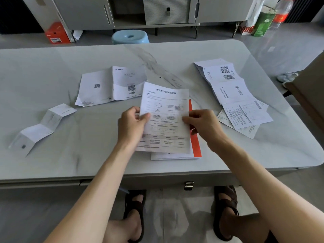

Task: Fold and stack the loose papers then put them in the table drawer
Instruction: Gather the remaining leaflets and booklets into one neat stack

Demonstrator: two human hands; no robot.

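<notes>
I've got the printed sheet (164, 118) pinched at both side edges, just above the table (87, 141) near the front-centre. Left hand (132, 122) clamps its left edge, thumb on top; right hand (204, 126) clamps the right edge, fingers curled under. Both closed on the paper, neither free. Sheet's long axis runs away from me, top edge far, bottom edge nearest my body, tilted a bit w/ the far end leaning left. Hands sit about mid-length, opposite each other, so a fold, I judge, would bring the far edge toward me or one side across to the other; neither hand is clearly nearer.

Right under it lies the stack (175, 156) w/ an orange-edged booklet (195, 144), offset slightly right & toward me from the held sheet. So the drop spot is down & a touch right.

Other loose stuff: open leaflet (105, 86) w/ QR codes far-left of the sheet, zigzag folded strip (42, 125) well out left, long fold-out leaflet (226, 81) far-right, overlapping small sheets (245, 116) just right of my right hand. All unstacked, so task is early, I'd say.

Drawer handle (189, 185) shows on the table's front edge below the stack, drawer looks shut. Tabletop is pale, glossy marble-look. Beyond: blue stool (129, 36), grey cabinet (166, 11), orange box (57, 33) on the floor left, green bag (263, 23) & bottle (282, 13) far right
</notes>
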